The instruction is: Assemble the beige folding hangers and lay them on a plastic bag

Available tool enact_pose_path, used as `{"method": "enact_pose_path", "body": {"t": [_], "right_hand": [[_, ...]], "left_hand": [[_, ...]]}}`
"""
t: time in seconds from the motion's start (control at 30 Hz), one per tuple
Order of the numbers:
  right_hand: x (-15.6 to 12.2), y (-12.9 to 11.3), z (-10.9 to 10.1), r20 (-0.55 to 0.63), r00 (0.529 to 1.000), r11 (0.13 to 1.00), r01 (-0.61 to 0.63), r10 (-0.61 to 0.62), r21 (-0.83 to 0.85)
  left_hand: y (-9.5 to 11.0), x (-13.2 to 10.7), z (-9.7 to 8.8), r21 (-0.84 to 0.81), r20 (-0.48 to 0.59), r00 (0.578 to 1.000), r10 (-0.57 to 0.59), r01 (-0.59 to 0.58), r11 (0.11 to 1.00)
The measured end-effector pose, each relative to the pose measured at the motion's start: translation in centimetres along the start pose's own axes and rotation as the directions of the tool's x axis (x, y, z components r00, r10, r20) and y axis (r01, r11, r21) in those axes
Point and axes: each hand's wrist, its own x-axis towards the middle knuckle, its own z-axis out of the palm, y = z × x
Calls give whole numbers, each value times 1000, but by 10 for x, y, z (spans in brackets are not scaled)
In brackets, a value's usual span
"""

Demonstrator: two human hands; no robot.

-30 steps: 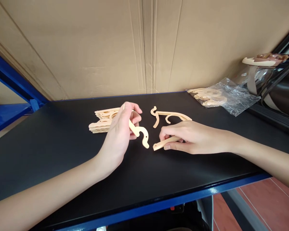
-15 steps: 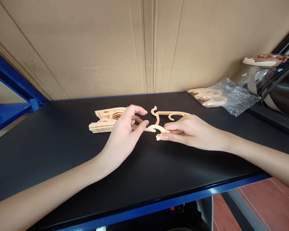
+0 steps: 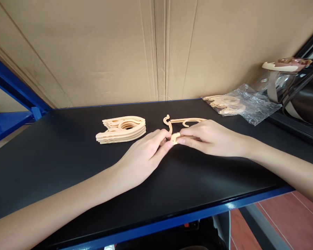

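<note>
My left hand (image 3: 146, 156) and my right hand (image 3: 208, 137) meet fingertip to fingertip over the black table (image 3: 67, 163). Both pinch small pale wooden pieces (image 3: 175, 137) pressed together between them; most of the pieces is hidden by the fingers. Just behind my hands lies a curved wooden arm piece (image 3: 184, 121) with a hook at its left end. A stack of flat wooden cut-outs (image 3: 121, 129) sits to the left of my hands, untouched.
A clear plastic bag (image 3: 243, 102) with more wooden parts lies at the back right. Beyond it stand dark items and a wooden part (image 3: 284, 65) on a rack. A cardboard wall (image 3: 156, 48) closes the back. A blue frame (image 3: 13, 93) runs at left.
My left hand carried its hooked wooden piece rightward from beside the stack. My right hand lifted its straight piece off the table. The two pieces now meet between my fingertips.
</note>
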Motion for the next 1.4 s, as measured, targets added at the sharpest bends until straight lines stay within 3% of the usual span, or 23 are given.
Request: {"method": "enact_pose_path", "body": {"t": [0.1,0.23,0.33,0.5,0.83,1.03,1.2,1.4], "right_hand": [[0,7,-6,72,997,999,-14,11,41],[1,12,-9,124,992,974,-46,18,223],[2,12,-8,119,993,944,-65,27,324],[3,13,-6,80,997,943,-24,-3,333],[2,8,-6,58,997,922,23,-49,387],[1,2,-2,30,998,946,34,-46,321],[2,3,0,31,999,949,21,-33,315],[2,3,2,71,997,943,-11,-14,334]], "left_hand": [[-5,1,1,32,-31,999,-33,34,999],[-7,2,1,48,-43,998,-50,52,997],[-7,2,2,40,5,999,-48,47,998],[-4,0,3,-9,134,989,-69,70,997],[-2,4,4,36,175,984,-22,16,999],[-5,5,7,194,147,989,13,-42,980],[-6,5,9,432,105,992,74,-113,895],[-6,5,8,717,114,976,187,-211,664]]}}
